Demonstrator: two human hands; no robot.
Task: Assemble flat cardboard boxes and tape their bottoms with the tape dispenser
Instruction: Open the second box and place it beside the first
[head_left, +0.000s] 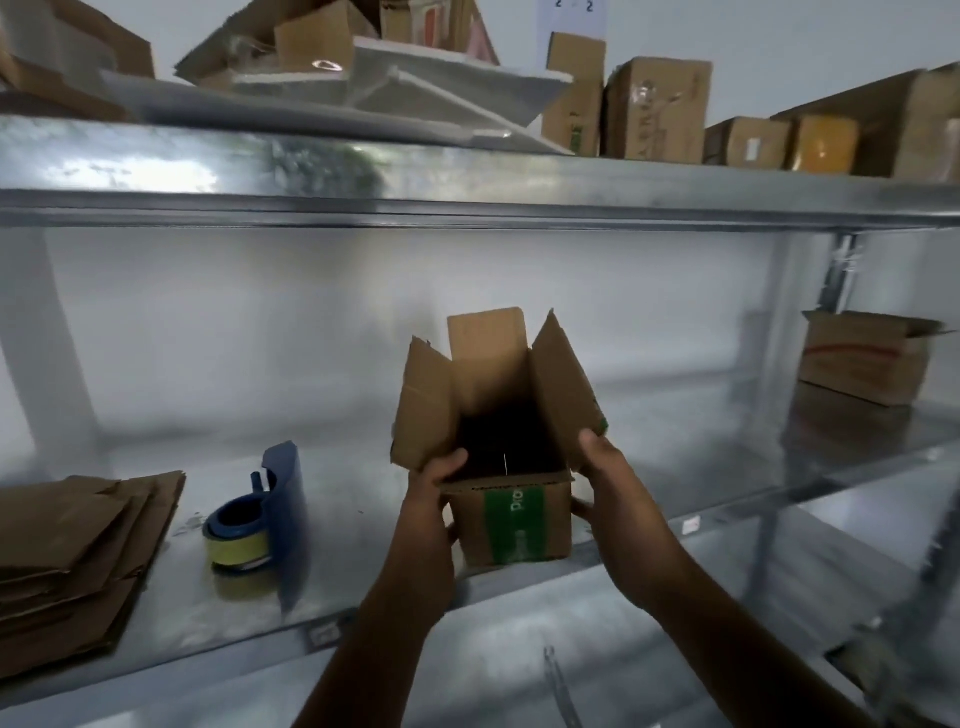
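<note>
A small brown cardboard box (511, 512) with a green tape band down its front stands upright on the metal shelf (363, 587), top flaps open and pointing up. My left hand (434, 493) grips its left side, thumb hooked over the rim. My right hand (605, 478) holds the right side, thumb against the right flap. A blue tape dispenser (260, 514) with a yellowish roll lies on the shelf to the left of the box. A stack of flat cardboard boxes (78, 551) lies at the far left of the shelf.
An open brown box (867, 358) sits on another at the shelf's right end. The upper shelf (467, 176) carries white boards and several cardboard boxes. A lower metal shelf runs beneath my arms.
</note>
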